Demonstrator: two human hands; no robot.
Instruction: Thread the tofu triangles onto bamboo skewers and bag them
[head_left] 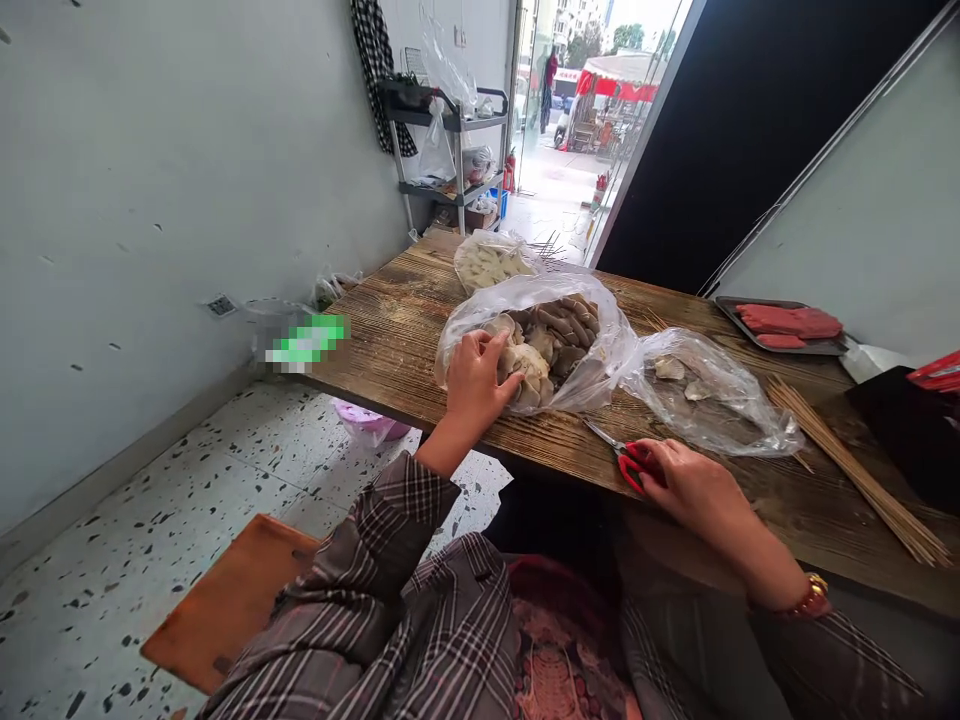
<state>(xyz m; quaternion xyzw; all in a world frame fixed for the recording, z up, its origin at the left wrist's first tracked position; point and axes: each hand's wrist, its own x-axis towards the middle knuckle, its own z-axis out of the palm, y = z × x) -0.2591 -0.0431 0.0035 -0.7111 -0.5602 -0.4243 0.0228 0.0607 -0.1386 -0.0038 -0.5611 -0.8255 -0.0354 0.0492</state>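
Observation:
A clear plastic bag (pixel 611 330) lies open on the wooden table, full of grey-brown oyster mushrooms (pixel 566 325). My left hand (pixel 480 378) reaches into its left side, fingers curled on a pale oyster mushroom cluster (pixel 531 362); some fingertips are hidden among the caps. Near the table's front edge, my right hand (pixel 694 490) holds the red handles of a pair of scissors (pixel 630 460). The blades point away to the left, toward the bag. Right of the full bag, a flatter clear bag (pixel 724 400) has a few mushroom pieces on it.
Bamboo skewers (pixel 855 470) lie in a bundle at the table's right. Behind them is a dark tray (pixel 780 325) with reddish pieces. Another bag (pixel 491 262) of pale pieces sits at the table's far end. A trolley shelf (pixel 450 120) stands by the doorway.

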